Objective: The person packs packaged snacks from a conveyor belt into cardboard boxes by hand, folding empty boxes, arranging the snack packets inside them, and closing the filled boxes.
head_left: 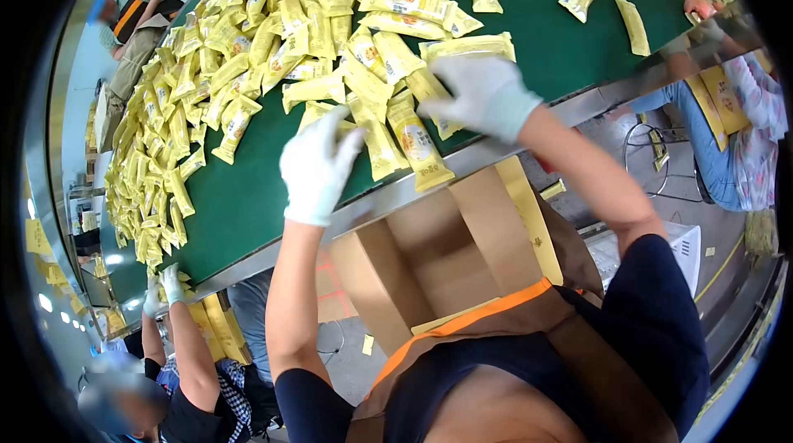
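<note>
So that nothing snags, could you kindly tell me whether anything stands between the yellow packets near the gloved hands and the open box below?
Yes: the metal edge of the green belt runs between the yellow packets and the open box, and one packet's end overlaps it in this view. Nothing visible covers the box's opening.

Gloved hands [318,166] [487,96] among yellow packets [415,141]

Packets [420,144] on the belt [549,34] — carton [382,278] just before it.

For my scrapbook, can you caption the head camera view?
Two gloved hands over yellow packets on a green belt.
</note>
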{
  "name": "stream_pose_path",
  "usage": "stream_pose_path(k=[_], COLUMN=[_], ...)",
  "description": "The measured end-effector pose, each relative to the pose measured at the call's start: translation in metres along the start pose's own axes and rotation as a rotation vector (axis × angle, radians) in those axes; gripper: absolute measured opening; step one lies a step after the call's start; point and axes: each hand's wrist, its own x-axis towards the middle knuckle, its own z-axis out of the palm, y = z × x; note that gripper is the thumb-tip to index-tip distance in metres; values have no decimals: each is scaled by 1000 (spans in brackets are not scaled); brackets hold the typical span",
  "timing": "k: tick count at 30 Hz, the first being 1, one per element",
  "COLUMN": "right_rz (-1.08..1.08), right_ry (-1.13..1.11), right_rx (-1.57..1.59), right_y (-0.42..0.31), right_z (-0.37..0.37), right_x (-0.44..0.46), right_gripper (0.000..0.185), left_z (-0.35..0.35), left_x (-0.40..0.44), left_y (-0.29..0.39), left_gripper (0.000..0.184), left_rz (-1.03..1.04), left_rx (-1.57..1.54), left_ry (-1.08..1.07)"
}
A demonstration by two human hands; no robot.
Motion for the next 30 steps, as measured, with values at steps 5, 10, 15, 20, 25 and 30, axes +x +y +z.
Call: stream_pose_path(k=[5, 10, 15, 20, 25, 30], right_rz=[-44, -169, -63, -245, -162, -196], right_ry=[79, 181, 110, -19, -71, 206], right_rx=[-88, -40, 17, -452, -327, -260], right_y=[11, 58, 60, 117, 100, 100], right_z=[21, -6, -63, -43, -47, -46], right_x=[-11, -58, -52, 47, 11, -33], right_gripper=[51, 34, 36, 28, 49, 60], left_z=[22, 22, -14, -5, -4, 1], left_x=[25, -19, -56, -35, -42, -44], left_y=[10, -21, -34, -87, -75, -64], left_gripper=[99, 91, 63, 52, 55, 60], left_rz=[-78, -58, -133, -73, -14, -29], left_rx=[63, -24, -390, 217, 176, 122], left_ry=[-292, -58, 138, 8, 79, 60])
